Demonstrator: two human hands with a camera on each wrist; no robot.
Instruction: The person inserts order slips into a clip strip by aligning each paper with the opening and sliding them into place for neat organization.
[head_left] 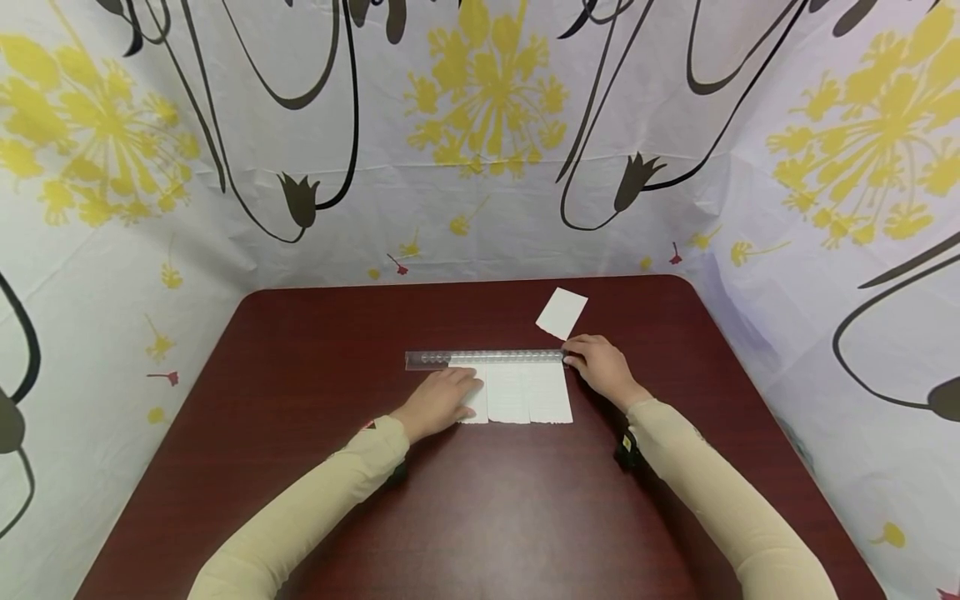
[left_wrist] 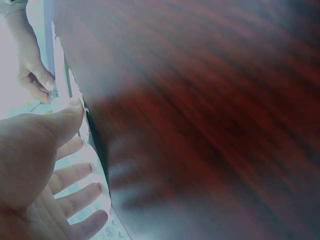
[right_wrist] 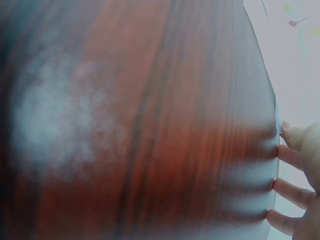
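Three white paper pieces (head_left: 508, 396) with rough lower edges lie side by side on the table. Along their upper edge runs a clear plastic ruler (head_left: 483, 358), its left end reaching past the paper. My left hand (head_left: 442, 400) rests on the leftmost piece with fingers extended, hiding part of it; in the left wrist view, the left hand (left_wrist: 35, 170) shows its fingers spread. At the ruler's right end, my right hand (head_left: 603, 368) pinches it between thumb and finger. In the right wrist view, the right hand's fingertips (right_wrist: 281, 186) touch the dark table.
Another white paper piece (head_left: 562, 313) lies tilted beyond my right hand. The reddish-brown table (head_left: 495, 517) has rounded far corners. Patterned white cloth (head_left: 480, 225) hangs behind it and at both sides. Dark wrist straps (head_left: 627, 450) sit under the sleeves.
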